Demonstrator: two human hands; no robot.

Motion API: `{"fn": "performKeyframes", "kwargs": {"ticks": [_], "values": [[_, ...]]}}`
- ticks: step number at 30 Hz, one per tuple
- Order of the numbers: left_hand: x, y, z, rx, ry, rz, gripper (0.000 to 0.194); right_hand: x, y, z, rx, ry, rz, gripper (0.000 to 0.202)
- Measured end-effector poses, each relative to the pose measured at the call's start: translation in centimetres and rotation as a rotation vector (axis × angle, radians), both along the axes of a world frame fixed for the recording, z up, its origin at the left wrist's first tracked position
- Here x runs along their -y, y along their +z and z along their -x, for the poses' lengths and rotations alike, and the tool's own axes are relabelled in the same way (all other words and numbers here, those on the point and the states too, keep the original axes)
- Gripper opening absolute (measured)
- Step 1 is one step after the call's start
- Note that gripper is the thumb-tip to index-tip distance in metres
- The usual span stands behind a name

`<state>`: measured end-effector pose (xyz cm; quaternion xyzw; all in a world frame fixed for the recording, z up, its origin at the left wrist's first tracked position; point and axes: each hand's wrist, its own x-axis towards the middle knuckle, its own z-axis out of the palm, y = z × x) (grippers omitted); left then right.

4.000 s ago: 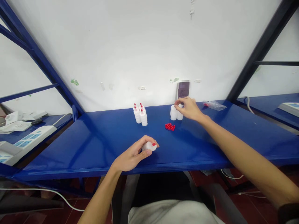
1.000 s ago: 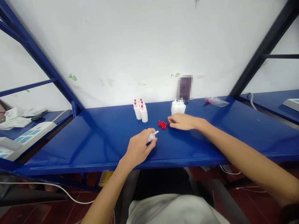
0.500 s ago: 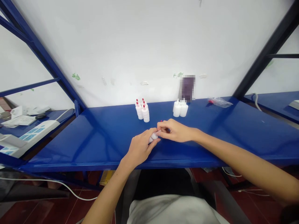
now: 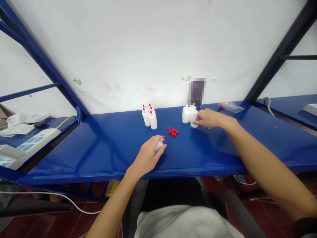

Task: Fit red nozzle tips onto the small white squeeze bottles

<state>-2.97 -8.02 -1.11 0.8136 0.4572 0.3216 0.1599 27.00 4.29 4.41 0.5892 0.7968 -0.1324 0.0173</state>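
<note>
At far left, a long white plastic power strip (image 4: 44, 139) lay beside the glossy blue metal surface (image 4: 104, 148). The person's left hand (image 4: 145, 156) rested near the front edge, its grip curled closed around a small white plastic squeeze bottle (image 4: 158, 145), tilted, most of its body hidden by fingers. A red cap (image 4: 163, 137) sat on its nozzle, matching the upright group of red-capped white bottles (image 4: 153, 123) behind it; overlap made their number uncertain. Just right lay a loose cluster of small red plastic caps (image 4: 173, 132). Farther right stood a tight group of white bottles with bare nozzles (image 4: 186, 116), partly covering the foot of a dark, pixelated rectangular object (image 4: 196, 93) against the wall. The right hand (image 4: 209, 118) was at that group's right side, its grip bent against the nearest white bottle (image 4: 194, 125); how tightly it held could not be told. Beyond lay a clear plastic bag (image 4: 233, 107) with something red inside, its contents indistinct.
</note>
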Motion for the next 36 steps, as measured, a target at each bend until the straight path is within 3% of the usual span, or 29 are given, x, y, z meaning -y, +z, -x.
{"fn": "performKeyframes", "kwargs": {"ticks": [3, 5, 10, 14, 17, 22, 26, 29, 36], "values": [[0.0, 0.0, -0.1, -0.062, -0.027, 0.012, 0.023, 0.5, 0.4, 0.4, -0.004, 0.034, -0.145, 0.040], [0.1, 0.0, -0.1, -0.102, -0.019, 0.000, 0.022, 1.5, 0.7, 1.8, -0.139, 0.156, -0.204, 0.039], [0.1, 0.0, -0.1, -0.126, -0.016, -0.003, 0.016, 5.2, -0.6, 7.2, -0.607, 0.518, 0.049, 0.039], [0.1, 0.0, 0.0, -0.122, -0.066, 0.022, 0.014, 6.5, -2.4, 9.4, -0.653, 0.637, 0.048, 0.032], [0.1, 0.0, 0.0, -0.147, -0.086, -0.001, 0.015, 6.5, -2.7, 9.6, -0.676, 0.705, 0.045, 0.034], [0.3, -0.1, 0.1, -0.190, -0.065, -0.056, 0.027, 5.7, -1.6, 8.4, -0.746, 0.623, 0.106, 0.043], [0.3, -0.1, 0.0, -0.163, -0.040, -0.024, 0.030, 4.2, -0.6, 6.3, -0.435, 0.459, -0.007, 0.031], [0.2, 0.0, 0.0, -0.162, -0.037, -0.006, 0.026, 3.3, -0.4, 5.1, -0.201, 0.350, 0.044, 0.023], [0.0, -0.1, 0.0, -0.154, -0.037, -0.007, 0.024, 2.7, -1.0, 4.9, -0.159, 0.365, 0.119, 0.013]]}}
